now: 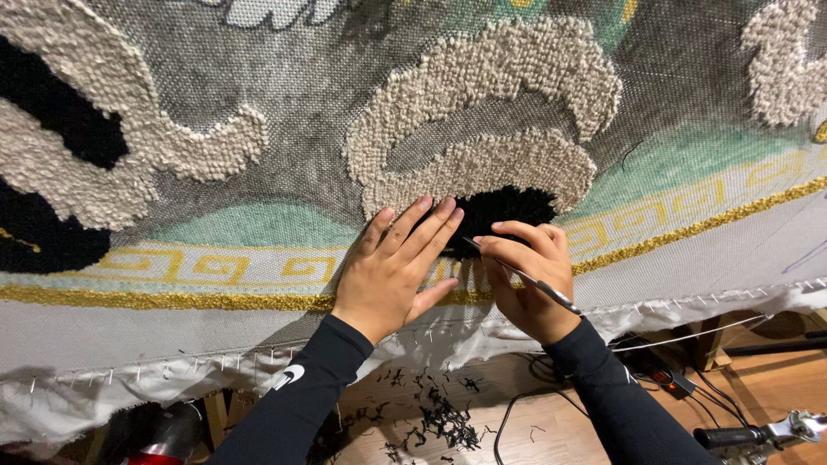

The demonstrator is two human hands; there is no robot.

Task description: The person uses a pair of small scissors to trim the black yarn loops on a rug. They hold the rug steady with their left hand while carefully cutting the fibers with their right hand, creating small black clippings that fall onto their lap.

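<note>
A large grey backing cloth (284, 95) hangs stretched in front of me, tufted with beige loops (482, 77) and black pile (504, 208). My left hand (392, 267) lies flat on the cloth, fingers together, just left of the black patch. My right hand (525, 275) grips a thin metal tool (525, 277), likely small scissors or tweezers. Its tip touches the lower edge of the black pile. Both arms wear black sleeves.
A gold tufted line (172, 300) and a key-pattern border run across the cloth. Staples pin the white cloth edge (129, 379) to the frame. Black yarn clippings (439, 418) litter the wooden floor below, with cables, a power strip (659, 375) and a handlebar-like grip (758, 433).
</note>
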